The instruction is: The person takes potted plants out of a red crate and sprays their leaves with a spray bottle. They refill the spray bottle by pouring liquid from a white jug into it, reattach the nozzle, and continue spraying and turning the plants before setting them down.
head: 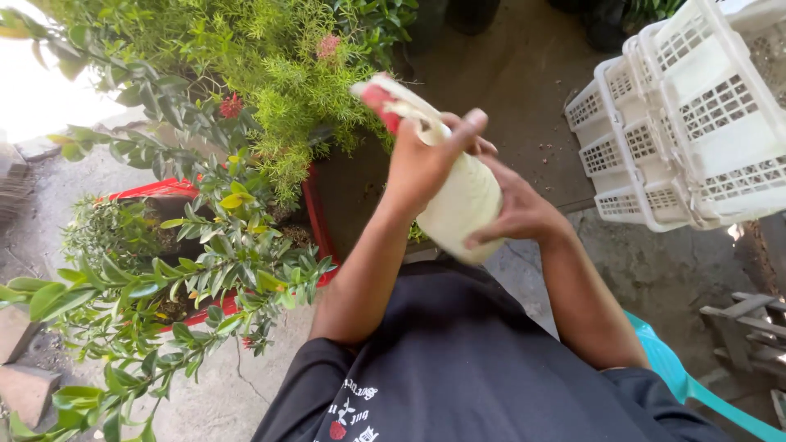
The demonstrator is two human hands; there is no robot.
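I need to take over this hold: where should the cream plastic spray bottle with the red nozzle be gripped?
Grip the cream spray bottle around its wide lower body from the right, as the right hand does. The left hand covers the narrow neck below the red nozzle.

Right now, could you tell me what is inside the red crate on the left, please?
The red crate holds potted plants with glossy green leaves, and dark soil shows in the pots. Leaves cover most of the crate's inside, so its bottom and the number of pots cannot be seen.
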